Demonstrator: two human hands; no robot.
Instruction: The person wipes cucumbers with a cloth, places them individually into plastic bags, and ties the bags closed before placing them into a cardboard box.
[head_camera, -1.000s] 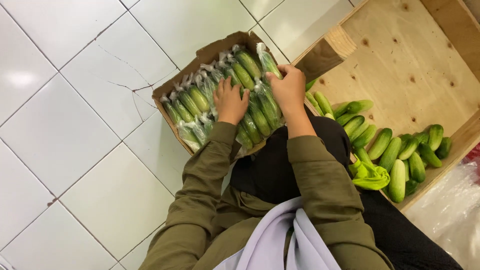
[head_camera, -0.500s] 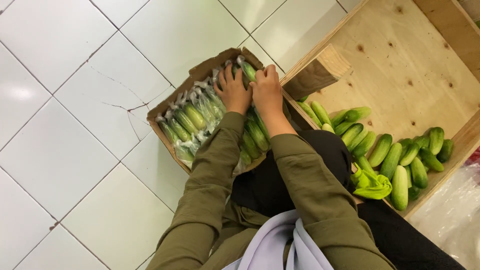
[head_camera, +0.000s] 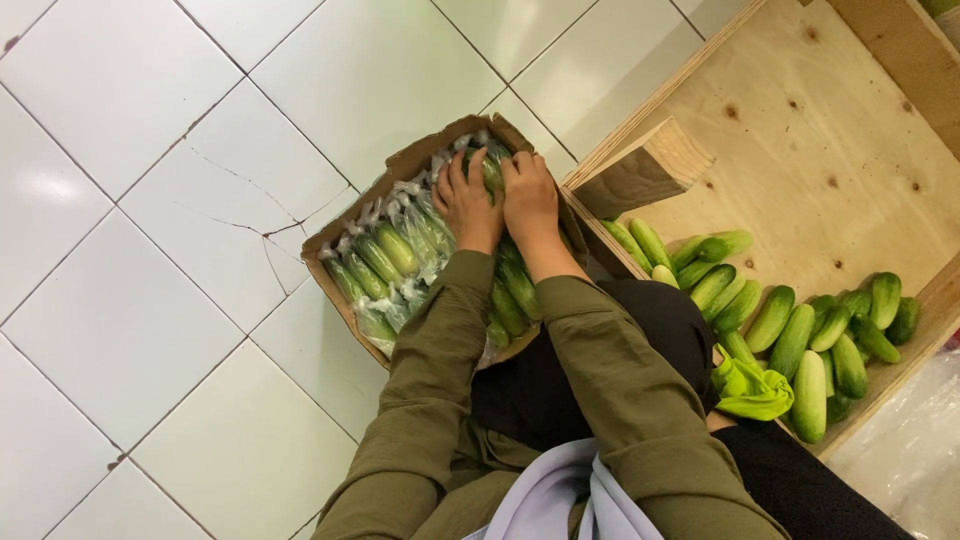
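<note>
As two hands grip one wrapped cucumber, one box

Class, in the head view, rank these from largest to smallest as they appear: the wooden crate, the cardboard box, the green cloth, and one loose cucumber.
1. Wooden crate
2. Cardboard box
3. Green cloth and a loose cucumber: they look alike in size, so no ranking between them.

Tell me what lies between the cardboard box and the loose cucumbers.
In the head view, the wooden crate's corner block and rim stand between the box and the loose cucumbers.
</note>
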